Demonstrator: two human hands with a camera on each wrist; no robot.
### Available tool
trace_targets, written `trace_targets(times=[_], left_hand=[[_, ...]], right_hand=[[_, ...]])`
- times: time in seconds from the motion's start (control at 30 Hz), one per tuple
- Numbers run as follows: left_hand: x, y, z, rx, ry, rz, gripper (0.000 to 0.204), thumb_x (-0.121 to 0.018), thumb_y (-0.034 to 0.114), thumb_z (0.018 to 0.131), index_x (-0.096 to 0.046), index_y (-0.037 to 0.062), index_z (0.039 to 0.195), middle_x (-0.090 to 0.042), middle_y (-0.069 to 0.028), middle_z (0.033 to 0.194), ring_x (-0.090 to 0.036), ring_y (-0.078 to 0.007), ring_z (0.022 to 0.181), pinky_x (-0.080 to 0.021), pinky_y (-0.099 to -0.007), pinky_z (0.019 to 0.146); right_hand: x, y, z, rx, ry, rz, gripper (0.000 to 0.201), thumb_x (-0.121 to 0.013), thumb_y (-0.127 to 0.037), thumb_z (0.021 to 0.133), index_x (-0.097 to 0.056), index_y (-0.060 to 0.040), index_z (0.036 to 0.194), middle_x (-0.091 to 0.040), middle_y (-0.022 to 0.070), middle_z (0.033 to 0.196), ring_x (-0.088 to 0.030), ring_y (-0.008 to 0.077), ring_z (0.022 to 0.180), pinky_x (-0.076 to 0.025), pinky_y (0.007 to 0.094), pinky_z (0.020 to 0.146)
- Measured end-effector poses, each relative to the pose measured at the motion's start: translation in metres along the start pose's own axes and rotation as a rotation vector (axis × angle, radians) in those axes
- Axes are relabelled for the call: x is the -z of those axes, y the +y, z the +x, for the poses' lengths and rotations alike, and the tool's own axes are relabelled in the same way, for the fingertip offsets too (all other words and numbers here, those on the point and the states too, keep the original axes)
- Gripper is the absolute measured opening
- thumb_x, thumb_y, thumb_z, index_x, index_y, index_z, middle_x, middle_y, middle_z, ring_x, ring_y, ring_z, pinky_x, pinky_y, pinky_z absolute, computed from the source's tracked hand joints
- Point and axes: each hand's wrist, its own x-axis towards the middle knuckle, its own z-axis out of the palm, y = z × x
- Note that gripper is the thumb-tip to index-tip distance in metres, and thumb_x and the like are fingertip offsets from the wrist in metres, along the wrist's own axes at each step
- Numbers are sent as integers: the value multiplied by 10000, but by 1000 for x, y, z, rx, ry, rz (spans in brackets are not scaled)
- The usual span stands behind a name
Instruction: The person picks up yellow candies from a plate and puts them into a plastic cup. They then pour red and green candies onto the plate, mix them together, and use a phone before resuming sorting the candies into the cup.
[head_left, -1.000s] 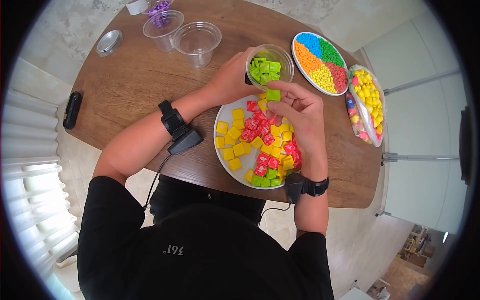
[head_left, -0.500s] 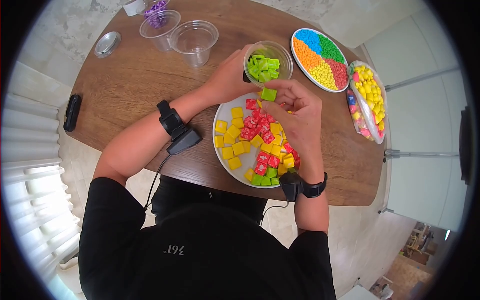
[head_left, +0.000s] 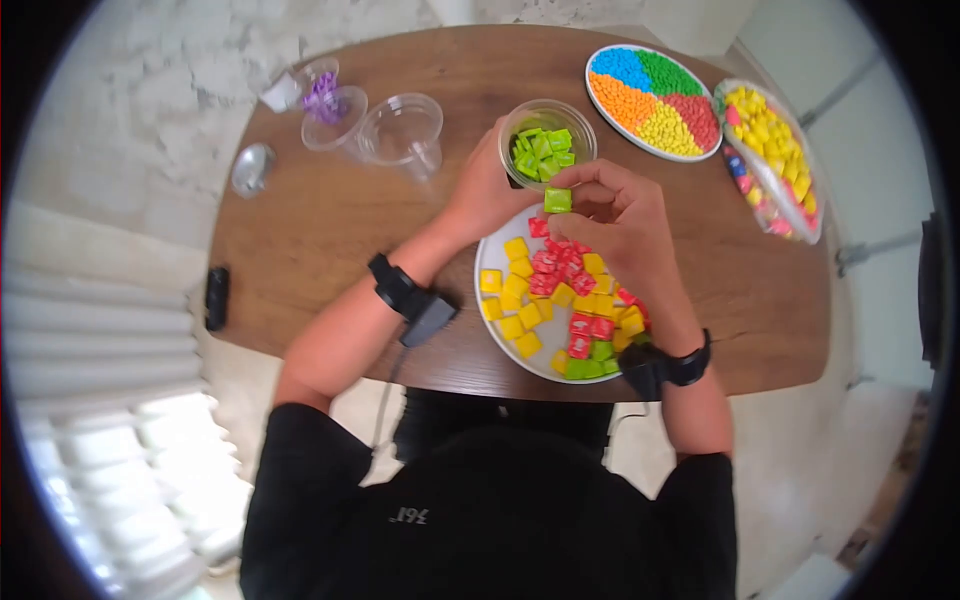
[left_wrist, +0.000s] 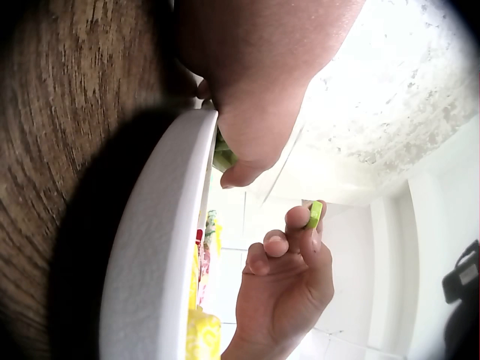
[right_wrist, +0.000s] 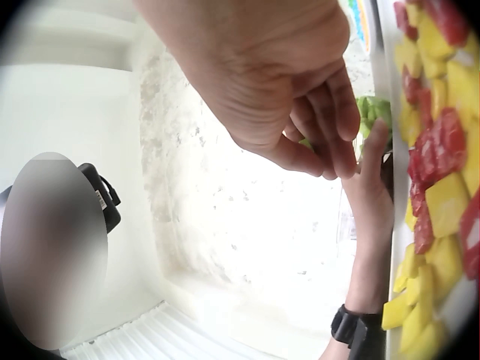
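In the head view the left hand (head_left: 486,187) grips a clear plastic cup (head_left: 514,122) holding several green squares (head_left: 541,152). Between thumb and fingertips, the right hand (head_left: 632,219) pinches one green square (head_left: 558,200) just in front of the cup's rim; the left wrist view shows this square (left_wrist: 315,214) edge-on. Below both hands lies a white plate (head_left: 549,357) with yellow squares (head_left: 514,287), red squares (head_left: 580,325) and a few green ones (head_left: 583,369) near its front edge. The right forearm covers part of the plate's right side.
Two empty clear cups (head_left: 401,128) and one with purple pieces (head_left: 322,95) stand at the back left, near a silver lid (head_left: 252,169). A black object (head_left: 217,298) lies at the left edge. A plate of coloured pieces (head_left: 629,92) and a bag of yellow pieces (head_left: 771,137) are at right.
The head view has shifted, so the whole scene sits further right in it. The left hand still grips the cup, and the right hand still pinches the green square beside it.
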Motion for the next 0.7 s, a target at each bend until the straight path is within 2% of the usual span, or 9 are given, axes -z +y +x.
trace_targets(times=[0.03,0.07,0.1,0.2,0.3,0.53,0.7], left_hand=[[-1,-2,0,37,13,-69,782,-890,131,738,-529,49,1427,-626,-155,1337,-620,-339,1255,-498,-426,1050],[-1,-9,0,36,1,-112,780,-890,107,739,-525,41,1426,-629,-153,1330,-629,-300,1246,-496,-410,1057],[0,-7,1,28,-54,-103,780,-890,107,739,-525,41,1426,-629,-153,1330,-629,-300,1246,-496,-410,1057],[0,2,2,52,-22,-163,764,-883,75,742,-527,34,1417,-654,-127,1306,-628,-219,1223,-495,-388,1063],[0,9,1,140,-54,-175,759,-879,64,743,-529,37,1416,-662,-122,1308,-637,-211,1217,-505,-377,1056],[2,-2,-1,130,-61,-83,792,-866,19,707,-531,34,1424,-662,-113,1311,-644,-224,1220,-508,-378,1062],[0,1,0,128,-61,-112,770,-866,27,728,-539,29,1425,-669,-115,1313,-648,-221,1216,-513,-379,1057]], right_hand=[[-2,1,1,11,49,43,283,-772,13,844,-702,43,1116,-781,78,870,-718,81,773,-547,228,684],[-2,3,2,12,22,114,281,-771,19,837,-699,57,1106,-775,93,855,-720,92,760,-550,235,672],[0,3,1,15,-8,176,280,-771,25,831,-696,71,1096,-769,107,839,-723,103,746,-553,242,660],[0,4,3,48,11,198,267,-759,11,823,-689,90,1068,-742,110,772,-723,129,691,-555,255,637],[4,8,4,94,12,229,250,-732,4,811,-681,91,1040,-718,100,718,-715,133,655,-544,256,621],[2,13,4,91,19,219,220,-697,29,803,-664,86,1012,-688,83,680,-699,128,623,-517,252,587],[1,12,3,62,26,214,223,-696,47,798,-657,92,1013,-682,82,679,-699,131,616,-520,262,577]])
